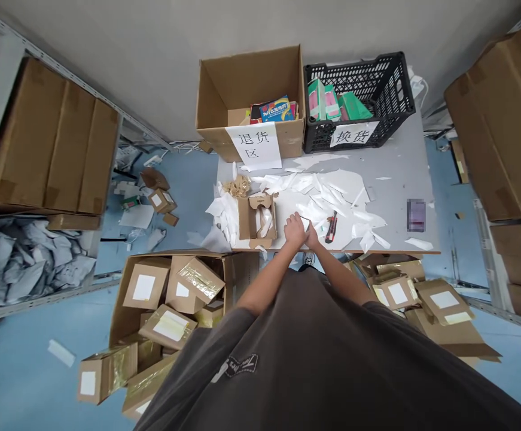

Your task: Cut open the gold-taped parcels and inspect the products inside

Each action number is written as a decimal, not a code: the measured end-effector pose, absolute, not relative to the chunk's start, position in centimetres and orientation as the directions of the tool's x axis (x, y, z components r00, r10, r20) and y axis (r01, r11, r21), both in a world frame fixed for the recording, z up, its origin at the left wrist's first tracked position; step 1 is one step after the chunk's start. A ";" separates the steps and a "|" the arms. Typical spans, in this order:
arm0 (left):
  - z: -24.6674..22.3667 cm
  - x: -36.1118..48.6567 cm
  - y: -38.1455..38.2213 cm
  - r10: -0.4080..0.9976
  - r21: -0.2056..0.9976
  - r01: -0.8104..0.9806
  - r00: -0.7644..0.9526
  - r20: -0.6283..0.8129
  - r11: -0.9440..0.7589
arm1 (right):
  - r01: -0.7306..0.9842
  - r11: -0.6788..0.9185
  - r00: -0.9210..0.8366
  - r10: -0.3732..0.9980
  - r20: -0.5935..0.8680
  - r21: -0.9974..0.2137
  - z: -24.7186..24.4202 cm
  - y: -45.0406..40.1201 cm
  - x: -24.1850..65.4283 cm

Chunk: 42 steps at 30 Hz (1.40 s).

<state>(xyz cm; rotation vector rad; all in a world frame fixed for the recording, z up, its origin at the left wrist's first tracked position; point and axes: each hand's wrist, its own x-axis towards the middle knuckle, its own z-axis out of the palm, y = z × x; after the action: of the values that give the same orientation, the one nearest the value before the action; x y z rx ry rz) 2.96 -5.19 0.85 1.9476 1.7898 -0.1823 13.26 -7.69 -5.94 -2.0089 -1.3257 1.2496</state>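
A small white object [305, 223] is between the two hands, just right of the small open brown cardboard box [243, 220]. Its visible part looks pale, smooth and flat; fingers cover the rest, so its full shape cannot be told. The left hand [295, 230] is curled, gripping its left side; the right hand [312, 234] is bent around its right side, gripping too. The brown box stands with flaps spread and white material inside. Crumpled brown paper [237, 186] lies just behind it, and torn white paper scraps [318, 190] spread on both sides. Farther right of the box, beyond the hands, lies a red-and-black utility knife [331, 228].
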 end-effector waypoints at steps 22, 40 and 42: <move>0.3 -2.5 -4.5 0.678 0.469 0.672 0.710 -0.189 -0.573 | 0.415 -0.095 -0.565 0.753 -0.338 -0.905 -8.0 -1.7 19.6; 0.8 -3.2 -2.1 0.918 0.722 0.688 0.331 -0.218 -0.076 | 0.447 -0.056 -0.409 0.875 -0.259 -0.893 -9.0 -3.6 18.4; 0.7 -2.6 -1.5 0.968 0.712 0.702 0.176 -0.179 0.004 | 0.458 -0.086 -0.399 0.869 -0.291 -0.885 -9.5 -3.7 18.4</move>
<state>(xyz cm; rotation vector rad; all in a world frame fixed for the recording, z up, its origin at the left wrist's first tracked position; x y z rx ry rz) -2.62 -1.54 0.67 1.7582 1.5870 0.4860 18.42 -3.68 -9.51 -1.4373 -1.8162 1.4841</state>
